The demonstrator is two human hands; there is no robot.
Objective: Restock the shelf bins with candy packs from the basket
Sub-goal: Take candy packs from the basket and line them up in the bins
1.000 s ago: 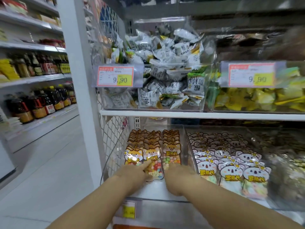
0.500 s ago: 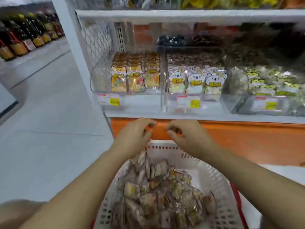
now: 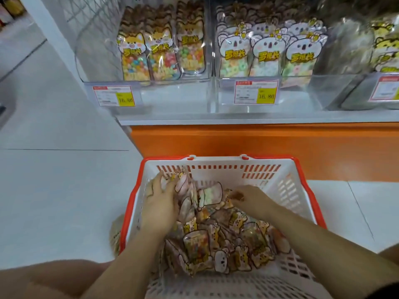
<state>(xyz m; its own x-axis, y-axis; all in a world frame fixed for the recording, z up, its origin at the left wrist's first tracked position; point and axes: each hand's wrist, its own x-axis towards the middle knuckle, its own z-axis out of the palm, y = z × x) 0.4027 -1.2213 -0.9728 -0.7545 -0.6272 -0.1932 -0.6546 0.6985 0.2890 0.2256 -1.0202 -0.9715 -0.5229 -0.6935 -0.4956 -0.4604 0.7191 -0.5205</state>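
A white basket with a red rim stands on the floor below the shelf, holding a heap of candy packs. My left hand lies with straight fingers against the packs at the heap's left side. My right hand reaches into the heap's right side, its fingertips curled down among the packs; what they hold is hidden. On the shelf above, a clear bin holds rows of fox-print packs, and the bin beside it holds koala-print packs.
An orange base panel runs under the shelf edge, just behind the basket. Price tags hang on the bin fronts. A third bin of tiger-print packs sits at the right. White floor tiles spread to the left.
The view dropped from the shelf bin to the basket. Both hands left the fox-print packs, came down past the shelf edge and now reach into the basket's heap.
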